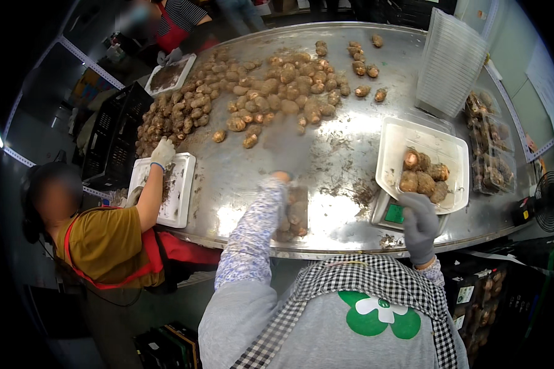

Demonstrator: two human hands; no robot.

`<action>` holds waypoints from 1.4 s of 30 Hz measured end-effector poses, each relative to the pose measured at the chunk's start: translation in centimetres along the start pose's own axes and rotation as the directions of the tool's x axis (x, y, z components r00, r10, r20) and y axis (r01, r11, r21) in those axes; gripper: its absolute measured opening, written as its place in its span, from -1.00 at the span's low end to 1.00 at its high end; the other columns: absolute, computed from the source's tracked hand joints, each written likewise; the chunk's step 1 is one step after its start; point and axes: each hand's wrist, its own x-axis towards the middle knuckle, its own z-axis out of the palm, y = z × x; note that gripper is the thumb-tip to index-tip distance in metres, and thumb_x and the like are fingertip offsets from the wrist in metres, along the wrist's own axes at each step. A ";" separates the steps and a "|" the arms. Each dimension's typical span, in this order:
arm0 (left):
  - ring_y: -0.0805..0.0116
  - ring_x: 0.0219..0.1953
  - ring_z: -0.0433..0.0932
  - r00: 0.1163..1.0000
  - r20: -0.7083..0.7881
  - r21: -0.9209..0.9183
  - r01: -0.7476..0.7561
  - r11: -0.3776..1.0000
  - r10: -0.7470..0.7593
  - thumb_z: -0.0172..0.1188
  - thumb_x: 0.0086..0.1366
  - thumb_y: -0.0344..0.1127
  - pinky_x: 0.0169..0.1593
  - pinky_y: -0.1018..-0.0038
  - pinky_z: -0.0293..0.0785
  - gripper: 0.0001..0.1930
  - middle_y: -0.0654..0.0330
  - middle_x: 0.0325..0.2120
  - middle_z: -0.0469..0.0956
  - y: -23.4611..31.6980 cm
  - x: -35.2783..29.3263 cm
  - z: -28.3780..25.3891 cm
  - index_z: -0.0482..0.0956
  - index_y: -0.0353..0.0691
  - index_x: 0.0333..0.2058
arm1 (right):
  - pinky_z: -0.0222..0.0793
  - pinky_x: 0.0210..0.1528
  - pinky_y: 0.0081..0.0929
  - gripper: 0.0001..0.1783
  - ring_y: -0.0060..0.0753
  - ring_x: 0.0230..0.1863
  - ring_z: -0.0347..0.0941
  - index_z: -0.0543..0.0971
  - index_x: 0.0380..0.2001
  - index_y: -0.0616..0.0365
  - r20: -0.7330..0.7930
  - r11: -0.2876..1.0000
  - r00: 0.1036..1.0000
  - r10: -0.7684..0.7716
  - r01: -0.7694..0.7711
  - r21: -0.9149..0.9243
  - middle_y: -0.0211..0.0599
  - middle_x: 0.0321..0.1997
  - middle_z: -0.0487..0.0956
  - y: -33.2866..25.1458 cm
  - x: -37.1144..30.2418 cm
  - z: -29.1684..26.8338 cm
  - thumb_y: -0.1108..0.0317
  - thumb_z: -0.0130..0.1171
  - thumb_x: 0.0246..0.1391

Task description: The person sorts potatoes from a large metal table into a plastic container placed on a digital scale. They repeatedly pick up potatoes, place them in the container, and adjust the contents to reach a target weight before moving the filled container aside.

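Observation:
My left hand (pixel 287 144), in a grey glove, is smeared by motion over the steel table, close to the near edge of a heap of brown taro roots (pixel 283 80); its fingers cannot be made out. Under my left forearm lies a clear plastic box (pixel 298 209) with several taros in it, partly hidden by the sleeve. My right hand (pixel 420 226), grey-gloved, is closed at the near rim of a white tray (pixel 390 141). What it holds, if anything, is hidden. The tray bears several taros (pixel 421 175) and rests on a scale (pixel 381 212) with a green display.
Stacked clear boxes (pixel 452 61) stand at the far right, beside filled boxes (pixel 489 141). A co-worker (pixel 114 240) on the left reaches over a white tray (pixel 186 190). Another person (pixel 172 27) works at the far left. A small fan (pixel 548 200) sits on the right.

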 end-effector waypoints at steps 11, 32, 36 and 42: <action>-0.28 0.24 0.34 0.996 0.093 0.019 0.016 1.000 -0.018 0.39 0.12 -0.13 0.27 0.11 0.35 -0.08 -0.31 0.26 0.25 -22.4 10.5 4.9 0.10 -0.13 0.41 | 0.51 -0.09 -0.30 -0.84 -0.12 -0.16 0.59 0.65 -0.23 0.19 0.352 0.990 0.930 0.105 -0.130 0.047 -0.15 -0.20 0.66 0.1 3.3 7.6 0.49 0.23 0.08; 0.51 -0.42 0.47 0.800 0.274 -0.932 0.357 -0.057 0.534 0.07 0.48 -0.20 -0.41 0.63 0.40 -0.61 0.11 -0.10 0.58 -4.7 -3.8 -0.1 0.39 -0.22 0.18 | 0.50 -0.07 -0.37 -0.78 -0.19 -0.15 0.59 0.64 -0.11 0.14 0.332 0.983 0.930 0.155 -0.179 0.043 -0.19 -0.18 0.65 0.4 3.0 8.1 0.44 0.18 0.16; 0.59 -0.39 0.44 0.786 0.236 -0.971 0.176 0.159 0.571 0.16 0.43 -0.17 -0.32 0.67 0.41 -0.40 0.20 -0.16 0.54 -1.7 -6.5 -0.3 0.25 -0.26 0.34 | 0.50 -0.15 -0.47 -0.66 -0.32 -0.24 0.59 0.57 0.05 0.14 0.228 0.943 0.936 0.269 -0.304 0.137 -0.19 -0.20 0.64 0.2 3.4 7.6 0.45 0.18 0.19; 0.65 -0.33 0.45 0.789 0.286 -0.932 0.097 0.349 0.545 0.30 0.33 -0.06 -0.31 0.67 0.40 -0.29 0.30 -0.22 0.52 1.3 -9.3 -0.6 0.29 -0.26 0.34 | 0.54 -0.12 -0.49 -0.49 -0.43 -0.13 0.57 0.48 0.19 0.17 0.240 0.922 0.932 0.271 -0.323 0.214 -0.18 0.03 0.56 0.0 3.4 6.7 0.38 0.25 0.15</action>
